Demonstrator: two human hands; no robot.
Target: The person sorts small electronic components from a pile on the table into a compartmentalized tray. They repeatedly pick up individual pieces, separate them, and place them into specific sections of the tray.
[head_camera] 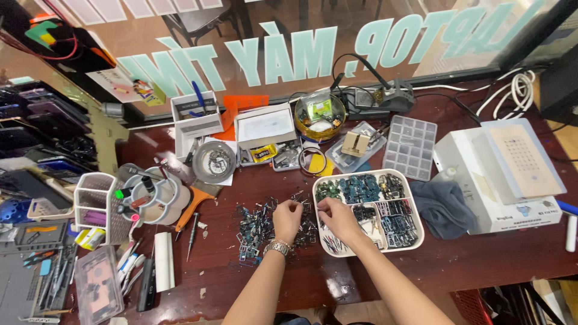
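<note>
The loose heap of small dark metal and circuit parts (260, 225) sits spread flat on the dark red wooden worktop (469, 259), probably so single bits are easy to spot and pick from. The left hand (287, 218), silver watch on the wrist, rests right on the heap's right edge with its grip pinched together on something tiny; what exactly, I can't make out.

Just right of it, the right hand (337, 218) hovers over the near-left corner of the white divided plastic tray (416, 232), fingertips closed together too, and again I can't tell whether anything is between them. The tray's compartments hold similar parts grouped by look, greenish boards at the back, dark metal frames on the right, so it reads like a sorting setup, kept touching-close to the heap to keep each reach short.

Further right lies a crumpled grey cloth (442, 204), then a white box-shaped machine (500, 174). Beyond the tray stands an empty clear plastic compartment box (411, 146). Off to the left of the heap are an orange-handled scraper (191, 207) and a white mesh organiser basket (95, 201), all within arm's reach but out of the way.
</note>
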